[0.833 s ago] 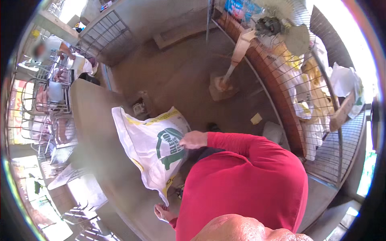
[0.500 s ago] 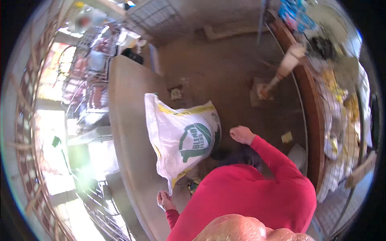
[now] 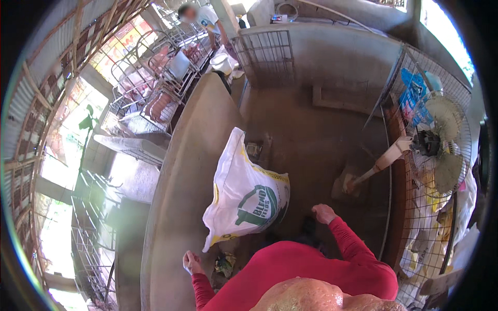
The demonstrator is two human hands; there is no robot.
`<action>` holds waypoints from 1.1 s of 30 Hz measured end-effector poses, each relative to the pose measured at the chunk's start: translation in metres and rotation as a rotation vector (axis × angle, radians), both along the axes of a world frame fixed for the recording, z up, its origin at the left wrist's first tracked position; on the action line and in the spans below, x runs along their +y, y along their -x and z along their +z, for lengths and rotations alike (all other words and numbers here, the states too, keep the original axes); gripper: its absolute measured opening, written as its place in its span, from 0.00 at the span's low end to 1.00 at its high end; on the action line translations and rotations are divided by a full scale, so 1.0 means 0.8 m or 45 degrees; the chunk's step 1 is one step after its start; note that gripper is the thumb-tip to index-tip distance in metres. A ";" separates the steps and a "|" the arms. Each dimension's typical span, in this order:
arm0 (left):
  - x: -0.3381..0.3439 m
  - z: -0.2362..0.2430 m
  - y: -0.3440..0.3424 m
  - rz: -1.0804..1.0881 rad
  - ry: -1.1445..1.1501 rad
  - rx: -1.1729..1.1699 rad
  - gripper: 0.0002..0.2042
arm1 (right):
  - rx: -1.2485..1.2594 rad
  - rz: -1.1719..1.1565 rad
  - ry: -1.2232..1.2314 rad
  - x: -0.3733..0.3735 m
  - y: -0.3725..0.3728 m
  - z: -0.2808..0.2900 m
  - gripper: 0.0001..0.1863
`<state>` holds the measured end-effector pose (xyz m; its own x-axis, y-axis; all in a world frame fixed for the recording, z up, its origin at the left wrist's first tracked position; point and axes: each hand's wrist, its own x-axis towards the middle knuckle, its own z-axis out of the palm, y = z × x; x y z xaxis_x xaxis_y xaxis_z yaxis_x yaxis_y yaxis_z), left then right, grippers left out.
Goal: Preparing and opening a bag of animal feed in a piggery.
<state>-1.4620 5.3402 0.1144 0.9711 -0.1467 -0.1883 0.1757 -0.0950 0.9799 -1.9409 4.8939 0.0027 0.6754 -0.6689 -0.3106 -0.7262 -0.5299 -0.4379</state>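
Note:
A large white feed sack (image 3: 249, 199) with green print and yellow edging stands upright in front of me, its top pinched flat toward the left. Beside the sack's near left corner is my left hand (image 3: 193, 263), fingers bent and drawn together. A small gap shows between that hand and the sack. My right hand (image 3: 324, 213) is out to the right of the sack, its fingers curled into a loose fist and not touching it. What either hand might hold is too small or hidden to make out.
A low concrete wall (image 3: 179, 171) curves along my left. On the right, a standing fan (image 3: 441, 142) leans by wire mesh with bags behind it. Crumpled scraps (image 3: 224, 264) lie near my left hand. A person (image 3: 205, 20) stands at the far left near metal pens and a white bucket (image 3: 222, 63).
My view has tilted up and shifted, bringing the person and the fan into sight. The gap between my left hand and the sack's corner has widened.

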 end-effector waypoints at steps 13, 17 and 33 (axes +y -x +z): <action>0.129 -0.183 0.113 -0.521 -0.729 0.811 0.16 | 0.829 0.320 -0.508 0.179 0.148 -0.163 0.13; 0.119 -0.191 0.119 -0.660 -0.720 0.745 0.18 | 0.953 0.432 -0.254 0.209 0.120 -0.149 0.12; -0.013 -0.067 -0.133 0.145 -0.434 -0.238 0.22 | -0.704 -0.875 -0.117 -0.083 0.029 0.020 0.18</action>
